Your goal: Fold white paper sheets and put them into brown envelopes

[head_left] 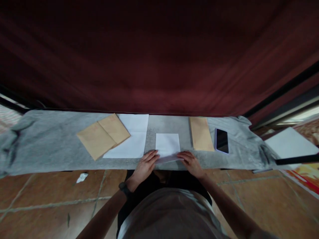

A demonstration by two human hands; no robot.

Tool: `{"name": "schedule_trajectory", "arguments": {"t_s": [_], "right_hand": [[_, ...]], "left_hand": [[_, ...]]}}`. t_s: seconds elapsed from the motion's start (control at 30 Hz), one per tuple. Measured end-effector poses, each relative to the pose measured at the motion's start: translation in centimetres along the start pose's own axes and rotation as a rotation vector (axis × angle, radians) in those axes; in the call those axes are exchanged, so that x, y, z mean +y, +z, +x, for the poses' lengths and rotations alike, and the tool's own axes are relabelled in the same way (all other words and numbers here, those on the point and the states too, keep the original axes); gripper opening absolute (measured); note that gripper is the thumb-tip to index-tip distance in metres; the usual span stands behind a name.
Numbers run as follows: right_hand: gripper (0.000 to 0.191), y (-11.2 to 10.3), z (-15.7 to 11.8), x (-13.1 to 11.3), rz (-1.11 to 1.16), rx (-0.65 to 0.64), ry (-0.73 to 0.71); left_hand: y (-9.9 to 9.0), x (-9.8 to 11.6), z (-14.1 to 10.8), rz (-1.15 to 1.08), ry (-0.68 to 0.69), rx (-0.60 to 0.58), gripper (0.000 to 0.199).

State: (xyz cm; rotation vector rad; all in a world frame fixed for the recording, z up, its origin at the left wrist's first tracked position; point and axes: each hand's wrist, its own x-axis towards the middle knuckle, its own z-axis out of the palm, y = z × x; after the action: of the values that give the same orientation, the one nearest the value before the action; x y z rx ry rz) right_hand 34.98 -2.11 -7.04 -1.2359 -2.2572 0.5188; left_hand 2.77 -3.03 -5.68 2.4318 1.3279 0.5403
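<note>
A white sheet of paper (pixel 167 143) lies in front of me on the grey cloth, its near edge bent up in a shaded strip. My left hand (pixel 147 162) grips the left end of that strip, fingers together. At the right end, my right hand (pixel 190 162) pinches the same strip. To the left, a larger creased white sheet (pixel 138 142) lies flat, partly covered by brown envelopes (pixel 99 137). A stack of brown envelopes (pixel 201 134) rests to the right of the sheet I hold.
A phone (pixel 222 141) lies right of the stack on the grey cloth (pixel 54 139). Behind the narrow table hangs a dark red curtain (pixel 159 66). A white panel (pixel 290 142) stands at far right. A crumpled tissue (pixel 82 177) is on the tiled floor.
</note>
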Motion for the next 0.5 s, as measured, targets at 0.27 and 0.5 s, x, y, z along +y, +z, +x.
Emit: {"name": "schedule_trajectory", "arguments": {"t_s": [0.27, 0.5], "right_hand": [[0.034, 0.2, 1.4, -0.1, -0.001, 0.007, 0.041], [0.024, 1.0, 1.8, 0.4, -0.019, 0.097, 0.132]], "left_hand": [[-0.1, -0.2, 2.0, -0.175, -0.104, 0.088, 0.034], [0.0, 0.4, 2.6, -0.314, -0.219, 0.204, 0.018]]}}
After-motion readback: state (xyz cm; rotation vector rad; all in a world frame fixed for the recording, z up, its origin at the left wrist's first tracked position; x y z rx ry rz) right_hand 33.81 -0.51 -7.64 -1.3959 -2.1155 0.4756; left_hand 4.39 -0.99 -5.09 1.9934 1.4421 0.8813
